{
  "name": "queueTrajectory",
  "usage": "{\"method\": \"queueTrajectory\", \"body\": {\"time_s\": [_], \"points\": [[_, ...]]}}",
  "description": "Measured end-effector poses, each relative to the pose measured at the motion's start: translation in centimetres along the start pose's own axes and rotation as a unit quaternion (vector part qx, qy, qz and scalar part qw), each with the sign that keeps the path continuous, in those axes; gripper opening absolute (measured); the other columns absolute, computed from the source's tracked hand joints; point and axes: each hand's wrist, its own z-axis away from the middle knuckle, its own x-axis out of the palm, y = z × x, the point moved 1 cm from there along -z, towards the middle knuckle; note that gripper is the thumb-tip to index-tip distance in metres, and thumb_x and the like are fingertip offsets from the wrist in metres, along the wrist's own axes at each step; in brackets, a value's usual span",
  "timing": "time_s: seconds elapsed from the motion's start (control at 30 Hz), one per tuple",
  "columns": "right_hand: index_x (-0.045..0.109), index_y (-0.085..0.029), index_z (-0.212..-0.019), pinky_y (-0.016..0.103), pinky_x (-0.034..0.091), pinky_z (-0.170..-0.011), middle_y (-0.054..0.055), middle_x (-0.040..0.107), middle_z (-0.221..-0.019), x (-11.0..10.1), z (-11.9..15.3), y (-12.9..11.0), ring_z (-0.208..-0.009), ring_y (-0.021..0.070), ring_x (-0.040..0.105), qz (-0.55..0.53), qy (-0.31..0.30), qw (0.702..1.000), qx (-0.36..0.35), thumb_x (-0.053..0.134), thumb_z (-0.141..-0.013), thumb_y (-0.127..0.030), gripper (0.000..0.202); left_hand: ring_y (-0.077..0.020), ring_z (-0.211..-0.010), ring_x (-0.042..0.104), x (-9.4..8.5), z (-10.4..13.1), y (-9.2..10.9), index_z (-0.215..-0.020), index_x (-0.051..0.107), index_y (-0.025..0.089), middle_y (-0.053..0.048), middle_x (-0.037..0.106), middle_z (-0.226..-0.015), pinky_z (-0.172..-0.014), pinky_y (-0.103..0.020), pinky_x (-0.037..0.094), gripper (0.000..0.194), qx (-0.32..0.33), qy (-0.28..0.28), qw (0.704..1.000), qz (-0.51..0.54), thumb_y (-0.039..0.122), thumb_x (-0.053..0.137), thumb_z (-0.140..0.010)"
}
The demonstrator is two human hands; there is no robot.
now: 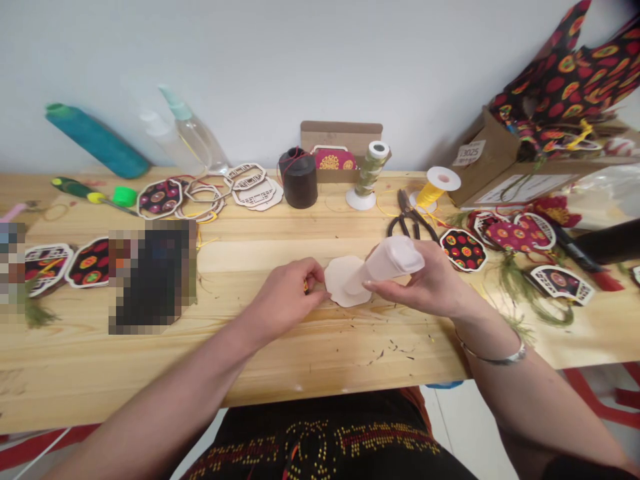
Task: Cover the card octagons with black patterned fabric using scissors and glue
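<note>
Pale scalloped piece [344,283] lies just beneath the tilted bottle [393,260] in the right grip [397,270].

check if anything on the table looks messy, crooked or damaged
Dark scraps litter the table in front of the right hand, untidy on bare wood. The teal spool leans steeply, though lens distortion may exaggerate that. No clear damage shows.

Smooth, translucent white plastic forms the bottle [393,259] in your right hand [413,277]; pale, matt, wood-like material makes the scalloped plate [344,283] below, on your smooth, slightly glossy wooden worktop [200,373].
</note>
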Motion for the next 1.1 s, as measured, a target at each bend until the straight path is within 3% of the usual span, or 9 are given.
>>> {"method": "queueTrajectory", "body": {"time_s": [0.13,0.3,0.43,0.5,0.6,0.7,0.77,0.93,1.1], "points": [[0.065,-0.019,-0.078,0.028,0.052,-0.059,0.002,0.067,-0.074,-0.1,-0.1,0.2,-0.064,0.0139,0.061,-0.003,0.045,0.999,0.001,0.073,-0.076,-0.025,0.011,-0.0149,-0.062,0.052,0.0,0.0,0.1,-0.075,0.058,0.021,0.003,0.057,-0.066,-0.06,-0.028,0.038,0.008,-0.003,0.0,1.0,0.005,0.024,0.064,-0.07],[0.067,-0.021,-0.087,0.036,0.056,-0.067,0.004,0.07,-0.085,-1.4,0.0,0.6,-0.073,0.0189,0.065,-0.076,0.192,0.978,0.01,0.08,-0.07,-0.025,0.022,-0.015,-0.064,0.052,-0.1,0.0,-0.1,-0.075,0.058,0.021,0.003,0.057,-0.067,-0.061,-0.028,0.038,0.008,-0.002,0.007,1.0,0.023,0.024,0.064,-0.07],[0.069,-0.024,-0.091,0.039,0.057,-0.072,0.006,0.069,-0.094,-2.0,0.2,0.7,-0.086,0.0243,0.066,-0.105,0.273,0.956,-0.02,0.085,-0.064,-0.029,0.032,-0.0133,-0.062,0.052,-0.3,-0.1,-0.4,-0.075,0.059,0.019,0.003,0.058,-0.068,-0.061,-0.027,0.039,0.013,-0.029,0.059,0.988,0.137,0.029,0.067,-0.07],[0.068,-0.024,-0.095,0.035,0.056,-0.059,0.004,0.068,-0.083,-2.0,0.3,0.5,-0.068,0.0199,0.065,-0.128,0.283,0.95,-0.004,0.084,-0.065,-0.029,0.035,-0.0115,-0.06,0.051,-0.6,-0.2,-0.4,-0.077,0.06,0.018,0.003,0.057,-0.067,-0.057,-0.025,0.038,0.019,-0.058,0.084,0.963,0.25,0.033,0.069,-0.069],[0.062,-0.024,-0.108,0.03,0.05,-0.043,-0.002,0.064,-0.064,-1.8,0.1,0.0,-0.046,0.0143,0.058,-0.21,0.265,0.941,0.031,0.079,-0.072,-0.029,0.041,-0.0093,-0.057,0.051,-0.9,-0.4,-0.4,-0.082,0.061,0.016,0.003,0.057,-0.065,-0.049,-0.02,0.033,0.026,-0.093,0.098,0.884,0.448,0.034,0.073,-0.066],[0.055,-0.028,-0.111,0.028,0.053,-0.048,-0.002,0.066,-0.071,-1.8,-0.1,-0.8,-0.06,0.0168,0.066,-0.28,0.243,0.928,0.037,0.076,-0.075,-0.025,0.042,-0.0099,-0.061,0.055,-1.1,-0.7,-0.4,-0.087,0.064,0.013,-0.002,0.064,-0.071,-0.046,-0.017,0.033,0.032,-0.105,0.096,0.803,0.579,0.022,0.076,-0.058],[0.05,-0.032,-0.11,0.028,0.057,-0.057,-0.001,0.067,-0.085,-2.0,-0.2,-1.4,-0.078,0.0181,0.068,-0.322,0.224,0.919,0.032,0.078,-0.072,-0.023,0.048,-0.011,-0.063,0.058,-1.2,-0.9,-0.4,-0.088,0.066,0.01,-0.006,0.068,-0.076,-0.048,-0.017,0.038,0.035,-0.116,0.092,0.772,0.618,0.01,0.073,-0.053],[0.046,-0.032,-0.104,0.036,0.06,-0.068,0.002,0.061,-0.101,-2.3,-0.5,-1.6,-0.094,0.0224,0.065,-0.414,0.185,0.889,0.059,0.074,-0.07,-0.049,0.047,-0.0119,-0.06,0.062,-1.4,-0.8,-0.3,-0.086,0.068,0.007,-0.013,0.075,-0.085,-0.053,-0.02,0.047,0.037,-0.138,0.09,0.745,0.646,0.002,0.063,-0.05],[0.04,-0.027,-0.091,0.033,0.056,-0.067,-0.002,0.067,-0.087,-2.9,-2.2,0.8,-0.077,0.0171,0.068,-0.321,0.323,0.881,0.129,0.074,-0.072,-0.035,0.039,-0.0199,-0.074,0.07,-1.2,-0.5,-0.3,-0.088,0.069,0.007,-0.012,0.076,-0.089,-0.064,-0.024,0.053,0.039,-0.122,0.066,0.753,0.643,0.001,0.066,-0.05]]}}
